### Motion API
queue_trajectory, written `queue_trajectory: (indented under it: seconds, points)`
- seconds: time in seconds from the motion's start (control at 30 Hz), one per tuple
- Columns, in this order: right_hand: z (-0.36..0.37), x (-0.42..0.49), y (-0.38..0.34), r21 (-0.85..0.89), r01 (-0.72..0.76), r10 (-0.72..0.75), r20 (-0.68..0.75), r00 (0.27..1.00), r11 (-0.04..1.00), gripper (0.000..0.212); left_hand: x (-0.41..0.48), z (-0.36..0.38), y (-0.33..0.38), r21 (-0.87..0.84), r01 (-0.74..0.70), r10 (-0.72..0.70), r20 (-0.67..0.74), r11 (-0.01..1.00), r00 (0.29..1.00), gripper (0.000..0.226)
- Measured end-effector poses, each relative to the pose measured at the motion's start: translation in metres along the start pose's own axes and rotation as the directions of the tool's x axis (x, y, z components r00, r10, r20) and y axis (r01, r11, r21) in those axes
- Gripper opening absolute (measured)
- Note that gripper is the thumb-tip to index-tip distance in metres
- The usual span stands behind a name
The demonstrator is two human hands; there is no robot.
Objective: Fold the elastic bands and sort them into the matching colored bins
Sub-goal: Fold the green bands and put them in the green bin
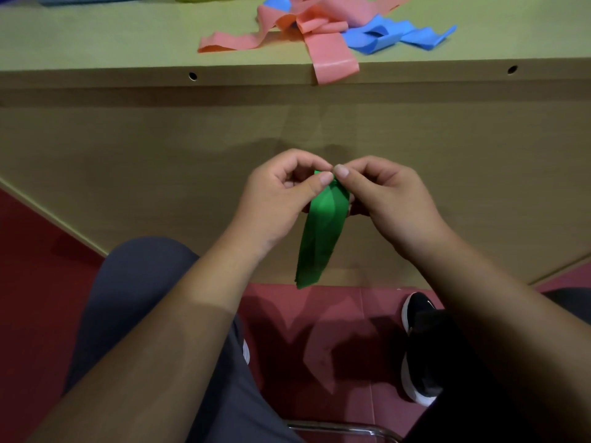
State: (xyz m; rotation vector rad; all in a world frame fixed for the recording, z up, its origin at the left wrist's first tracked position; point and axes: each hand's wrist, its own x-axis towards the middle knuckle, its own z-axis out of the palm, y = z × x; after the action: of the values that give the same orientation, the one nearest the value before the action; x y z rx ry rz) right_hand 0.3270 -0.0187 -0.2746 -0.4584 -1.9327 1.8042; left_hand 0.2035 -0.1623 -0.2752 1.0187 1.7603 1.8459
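Grn band [319, 231]: L hand [278, 199], R hand [390, 199]

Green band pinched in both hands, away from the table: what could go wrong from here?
1. The left hand and right hand pinch only the top of the green band; if they slip, it could drop to the floor.
2. One pink band hangs over the edge of the table and might slide off.
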Motion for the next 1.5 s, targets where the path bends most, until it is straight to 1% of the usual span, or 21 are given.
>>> queue_trajectory:
  seconds: [0.1,0.17,0.27,0.37,0.53,0.6,0.7,0.8,1.07,1.2,1.37,1.5]
  points:
    - [0.000,0.001,0.001,-0.031,0.012,-0.012,-0.001,1.000,0.999,0.012,0.001,-0.001,-0.001,-0.025,0.049,-0.049,-0.006,0.999,0.999,0.015]
    - [-0.001,0.001,0.002,-0.064,0.026,-0.027,-0.011,1.000,0.998,0.008,0.001,-0.001,-0.002,-0.053,0.100,-0.101,-0.016,0.994,0.995,0.019]
    - [-0.001,0.003,0.002,-0.041,0.022,-0.023,-0.014,1.000,0.999,0.007,0.002,-0.001,-0.001,-0.131,0.181,-0.184,-0.014,0.975,0.983,0.021]
    - [-0.002,0.004,0.003,-0.010,0.013,-0.013,-0.009,1.000,1.000,0.009,0.001,-0.001,0.000,-0.220,0.260,-0.260,0.030,0.940,0.965,0.022]
    - [-0.002,0.005,0.005,-0.005,0.035,-0.035,0.007,0.999,0.999,0.012,0.000,-0.003,0.004,-0.278,0.345,-0.342,0.061,0.897,0.938,0.025]
    - [-0.002,0.005,0.005,-0.002,0.041,-0.041,0.015,0.999,0.999,0.014,0.000,-0.004,0.004,-0.288,0.359,-0.357,0.064,0.888,0.932,0.025]
    - [0.000,0.004,0.006,0.007,0.037,-0.038,0.020,0.999,0.999,0.016,-0.001,-0.005,0.005,-0.292,0.345,-0.342,0.063,0.892,0.937,0.025]
    - [0.002,0.004,0.006,0.047,0.008,-0.009,0.022,1.000,0.999,0.017,-0.001,-0.006,0.005,-0.308,0.337,-0.336,0.059,0.889,0.940,0.025]
    - [0.000,0.005,0.005,0.111,-0.064,0.062,0.019,0.998,0.992,0.020,-0.002,-0.002,0.003,-0.439,0.410,-0.413,0.093,0.800,0.906,0.029]
    - [0.000,0.005,0.007,0.139,-0.081,0.080,0.011,0.997,0.987,0.022,-0.003,-0.001,0.002,-0.370,0.385,-0.379,0.092,0.846,0.921,0.025]
    - [0.000,0.004,0.005,0.133,-0.081,0.078,0.026,0.997,0.988,0.021,-0.001,-0.001,-0.004,-0.237,0.296,-0.303,0.005,0.925,0.953,0.019]
    - [-0.006,0.005,0.001,0.089,-0.079,0.075,0.045,0.996,0.993,0.029,0.000,-0.005,-0.006,-0.116,0.227,-0.231,-0.020,0.967,0.973,0.019]
